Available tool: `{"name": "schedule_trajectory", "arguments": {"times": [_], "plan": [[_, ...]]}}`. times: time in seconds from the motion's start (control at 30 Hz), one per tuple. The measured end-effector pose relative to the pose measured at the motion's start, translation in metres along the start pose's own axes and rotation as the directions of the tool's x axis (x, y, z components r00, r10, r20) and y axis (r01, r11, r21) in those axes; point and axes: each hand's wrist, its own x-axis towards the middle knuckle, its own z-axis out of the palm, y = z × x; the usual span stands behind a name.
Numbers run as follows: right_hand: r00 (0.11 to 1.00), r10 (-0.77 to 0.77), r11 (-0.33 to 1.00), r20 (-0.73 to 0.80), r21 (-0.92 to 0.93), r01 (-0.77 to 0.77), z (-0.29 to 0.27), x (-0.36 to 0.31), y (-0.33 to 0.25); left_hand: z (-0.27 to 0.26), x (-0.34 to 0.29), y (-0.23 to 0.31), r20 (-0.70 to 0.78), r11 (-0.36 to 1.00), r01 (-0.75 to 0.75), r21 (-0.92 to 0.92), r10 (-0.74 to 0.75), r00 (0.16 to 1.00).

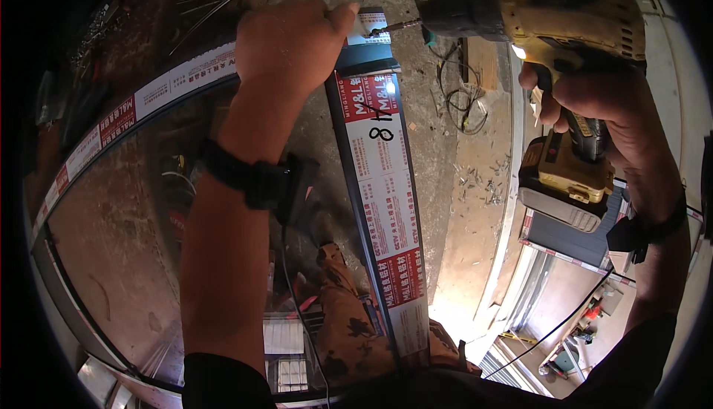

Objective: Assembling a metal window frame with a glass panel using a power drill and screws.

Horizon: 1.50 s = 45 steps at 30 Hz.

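Observation:
My right hand (pixel 605 105) is wrapped round the handle of a yellow and black cordless drill (pixel 568 12), with a finger by its trigger. The drill lies sideways, and its thin bit (pixel 397 27) points left at the far end of a dark metal frame bar (pixel 386 194). The bit's tip meets or nearly meets that end; I cannot tell which. My left hand (pixel 290 45) is closed over the frame's far corner, thumb beside the bar end. Red and white protective film covers the bar, with handwritten black marks. A second filmed bar (pixel 156 97) runs left from the corner.
A loop of thin wire (pixel 466 105) and scattered small metal bits (pixel 483 182) lie on the floor to the right. Long metal strips (pixel 208 12) are at far left. Another filmed profile (pixel 572 238) sits below the drill. A cable (pixel 293 283) hangs from my left wrist.

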Motion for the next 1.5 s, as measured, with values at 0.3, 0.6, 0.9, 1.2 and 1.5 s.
{"name": "schedule_trajectory", "arguments": {"times": [0.3,0.6,0.9,1.2,1.5], "plan": [[0.998,0.069,0.997,-0.013,0.042,-0.068,-0.003,0.0,-0.01,0.012,-0.003,-0.01,-0.215,0.972,-0.194,0.13,0.219,0.952],[0.995,0.093,0.995,0.024,0.019,-0.094,0.0,0.006,-0.015,0.006,-0.002,-0.004,-0.03,0.998,-0.034,0.048,0.035,0.999],[0.979,0.204,0.952,-0.01,0.234,-0.196,0.011,0.008,-0.035,0.008,-0.002,-0.005,-0.025,0.986,-0.064,0.152,0.068,0.997],[0.976,0.209,0.964,0.068,0.15,-0.217,0.011,0.014,-0.036,0.006,-0.004,-0.006,-0.075,0.962,-0.204,0.182,0.221,0.972],[0.981,0.147,0.989,0.127,-0.02,-0.146,0.002,0.019,-0.029,0.007,-0.007,-0.004,-0.135,0.953,-0.265,0.145,0.284,0.949]]}}
